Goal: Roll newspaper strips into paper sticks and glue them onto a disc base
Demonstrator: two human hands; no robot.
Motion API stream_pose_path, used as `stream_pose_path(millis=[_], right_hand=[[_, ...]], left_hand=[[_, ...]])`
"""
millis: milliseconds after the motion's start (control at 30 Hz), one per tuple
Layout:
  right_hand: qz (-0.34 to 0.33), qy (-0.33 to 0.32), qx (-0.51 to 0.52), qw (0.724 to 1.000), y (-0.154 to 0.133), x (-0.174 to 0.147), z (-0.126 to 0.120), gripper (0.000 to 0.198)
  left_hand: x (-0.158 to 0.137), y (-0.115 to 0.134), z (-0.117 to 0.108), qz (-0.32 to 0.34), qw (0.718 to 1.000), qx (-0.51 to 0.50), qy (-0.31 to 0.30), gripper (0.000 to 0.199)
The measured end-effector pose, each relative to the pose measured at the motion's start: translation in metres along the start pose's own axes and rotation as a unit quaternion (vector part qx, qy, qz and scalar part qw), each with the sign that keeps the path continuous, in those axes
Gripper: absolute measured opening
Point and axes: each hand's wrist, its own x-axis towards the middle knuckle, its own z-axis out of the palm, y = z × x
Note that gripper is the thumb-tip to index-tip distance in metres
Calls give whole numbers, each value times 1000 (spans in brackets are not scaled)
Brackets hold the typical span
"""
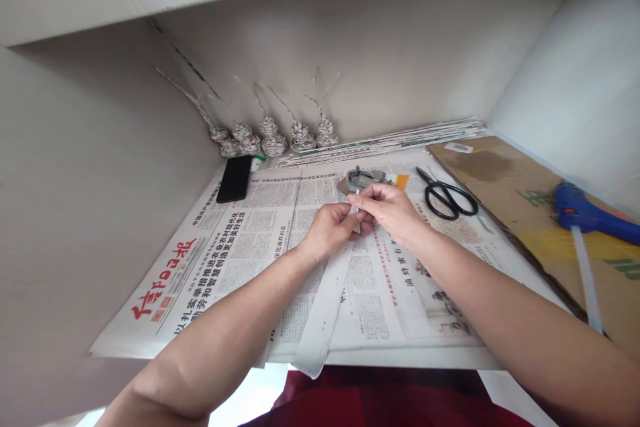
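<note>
The left hand (329,230) pinches the far end of a narrow white paper strip (323,307) between thumb and fingers; just to its right, the right hand (393,213) pinches that same end, the two sets of fingertips close together. The strip slants between the forearms, its loose end reaching past the near edge of the newspaper (250,240). For neat work, the left fingers should steady the paper while the right ones shape its tip firmly and evenly, with the loose length straight and free of creases.

For writing, at the near left the newspaper's red masthead reads 信阳日报, beside a bold black headline that includes 农业农村现代化 and 更加美好生活. The phone (235,179), far left, shows no readable brand. Right of the hands, a vertical headline includes 蜂蜜; the smaller print is too fine. On the cardboard (520,213) at right, green lettering is only partly visible and a white label (459,147) is too small to read. No brand is legible on the blue glue gun (595,213).
</note>
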Motion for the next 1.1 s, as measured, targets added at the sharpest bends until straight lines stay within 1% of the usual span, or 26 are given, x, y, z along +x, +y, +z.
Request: stream_pose_path(millis=[133,200,433,633,700,833,900,1100], right_hand=[[-7,-58,-31,998,-2,0,-7,31],[-11,-72,-36,997,-2,0,-9,30],[6,-41,-19,999,-2,-1,-6,30],[11,-38,-17,999,-2,-1,-5,35],[5,-50,-17,999,-3,-1,-6,34],[-1,-95,-25,995,-7,-3,-10,31],[1,-102,-30,994,-8,-4,-11,31],[9,-62,-32,998,-5,-3,-10,32]], left_hand=[[1,-3,-2,-5,1000,-19,-13,25],[1,-3,-2,-13,1000,-23,-16,26],[0,-1,-1,-20,999,1,-27,24],[1,-1,-1,-25,999,-11,-33,21],[1,-2,-2,-27,999,-22,-41,22],[0,-2,-4,-28,998,-32,-55,26],[0,-2,-4,-34,997,-28,-63,27],[-2,0,-1,-43,995,-10,-84,28]])
